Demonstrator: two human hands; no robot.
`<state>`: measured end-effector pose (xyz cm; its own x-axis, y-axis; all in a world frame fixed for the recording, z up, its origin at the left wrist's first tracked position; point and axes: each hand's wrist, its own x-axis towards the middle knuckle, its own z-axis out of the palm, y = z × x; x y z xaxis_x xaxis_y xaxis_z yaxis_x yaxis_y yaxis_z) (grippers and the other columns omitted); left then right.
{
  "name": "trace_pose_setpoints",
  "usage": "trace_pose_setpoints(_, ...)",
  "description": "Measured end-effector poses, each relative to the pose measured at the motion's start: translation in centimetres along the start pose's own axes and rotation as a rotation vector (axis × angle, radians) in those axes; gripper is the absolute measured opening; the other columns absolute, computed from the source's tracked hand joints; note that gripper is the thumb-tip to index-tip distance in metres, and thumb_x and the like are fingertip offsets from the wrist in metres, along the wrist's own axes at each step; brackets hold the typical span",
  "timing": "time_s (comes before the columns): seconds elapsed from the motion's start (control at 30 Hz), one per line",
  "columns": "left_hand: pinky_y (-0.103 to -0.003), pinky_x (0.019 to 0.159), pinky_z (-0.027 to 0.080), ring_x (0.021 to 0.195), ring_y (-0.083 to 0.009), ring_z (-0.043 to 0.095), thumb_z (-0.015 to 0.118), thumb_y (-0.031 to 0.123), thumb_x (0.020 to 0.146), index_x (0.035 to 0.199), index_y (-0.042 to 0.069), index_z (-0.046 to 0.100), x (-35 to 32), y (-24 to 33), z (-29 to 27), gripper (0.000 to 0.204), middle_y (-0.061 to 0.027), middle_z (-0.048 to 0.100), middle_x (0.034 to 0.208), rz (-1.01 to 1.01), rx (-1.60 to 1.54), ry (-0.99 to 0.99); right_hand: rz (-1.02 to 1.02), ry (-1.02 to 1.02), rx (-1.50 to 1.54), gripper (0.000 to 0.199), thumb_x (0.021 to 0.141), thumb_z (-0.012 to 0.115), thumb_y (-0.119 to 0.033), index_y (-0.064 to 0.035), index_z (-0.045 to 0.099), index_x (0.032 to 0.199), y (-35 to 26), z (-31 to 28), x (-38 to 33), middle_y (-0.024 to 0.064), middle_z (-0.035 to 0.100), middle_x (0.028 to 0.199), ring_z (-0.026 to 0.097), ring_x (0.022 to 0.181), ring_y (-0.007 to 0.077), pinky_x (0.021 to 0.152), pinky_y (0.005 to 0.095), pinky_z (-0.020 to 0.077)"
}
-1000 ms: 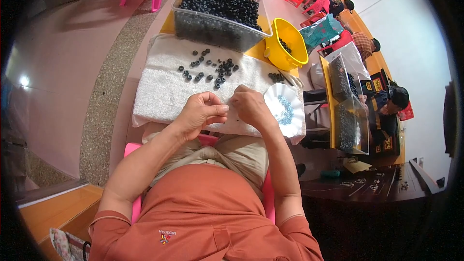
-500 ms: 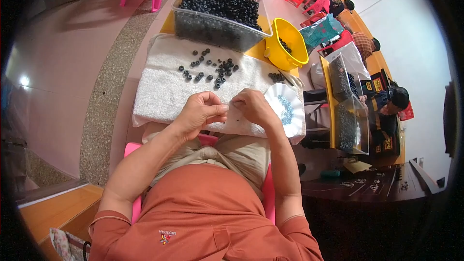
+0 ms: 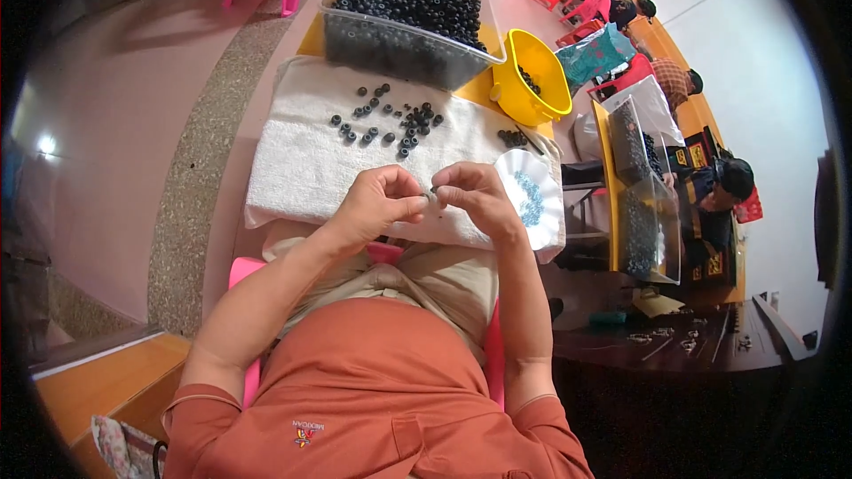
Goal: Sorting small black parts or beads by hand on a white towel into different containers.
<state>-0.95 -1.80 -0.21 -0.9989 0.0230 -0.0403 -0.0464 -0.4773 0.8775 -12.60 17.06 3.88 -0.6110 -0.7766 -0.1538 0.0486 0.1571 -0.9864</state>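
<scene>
My left hand (image 3: 380, 204) and my right hand (image 3: 475, 198) meet fingertip to fingertip over the near edge of a white towel (image 3: 293, 160). Between the fingertips sits a tiny dark part (image 3: 433, 195), pinched from both sides; it is too small to make out. Several small black rings (image 3: 390, 124) lie scattered on the towel beyond my hands. Just right of my right hand stands a white scalloped dish (image 3: 532, 195) with small bluish pieces in it.
A clear tub (image 3: 404, 22) full of black rings stands at the far edge of the towel, a yellow bucket (image 3: 532, 80) to its right. Other people (image 3: 719, 191) sit at tables with more clear bins on the right. Pink stools stand beyond.
My hands have stayed together at the towel's near edge, with only slight finger movement. The rings and the dish lie where they were.
</scene>
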Motion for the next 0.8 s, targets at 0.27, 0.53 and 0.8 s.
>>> trace_pose_setpoints(0.27,-0.025,0.072,0.054,0.078,-0.0103,0.063,0.072,0.001,0.082,0.092,0.003,0.056,-0.1,0.2,0.2,0.019,-0.0031,0.064,0.086,0.014,0.03,-0.055,0.072,-0.098,0.091,0.013,0.084,0.072,-0.001,0.0016,0.067,0.096,-1.3,0.9,-0.7,0.0048,0.067,0.092,0.064,0.083,0.0126,0.077,0.0267,0.0524)
trace_pose_setpoints(0.53,-0.023,0.07,0.053,0.078,-0.0072,0.061,0.073,-0.003,0.08,0.091,0.004,0.055,-0.2,0.0,0.2,0.022,-0.0001,0.061,0.087,-0.004,0.1,-0.08,0.134,-0.23,0.034,0.01,0.085,0.07,0.0,0.0026,0.067,0.095,-2.7,0.9,-1.0,0.004,0.067,0.09,0.064,0.086,0.0126,0.082,0.0268,0.052)
trace_pose_setpoints(0.8,-0.022,0.069,0.053,0.078,-0.0063,0.06,0.073,-0.003,0.08,0.091,0.005,0.055,-0.5,0.7,0.6,0.023,0.0006,0.061,0.086,-0.056,0.054,-0.104,0.162,-0.247,-0.045,0.009,0.086,0.067,0.001,0.0033,0.067,0.095,-3.3,0.7,-1.5,0.004,0.067,0.09,0.064,0.087,0.0122,0.082,0.0262,0.0514)
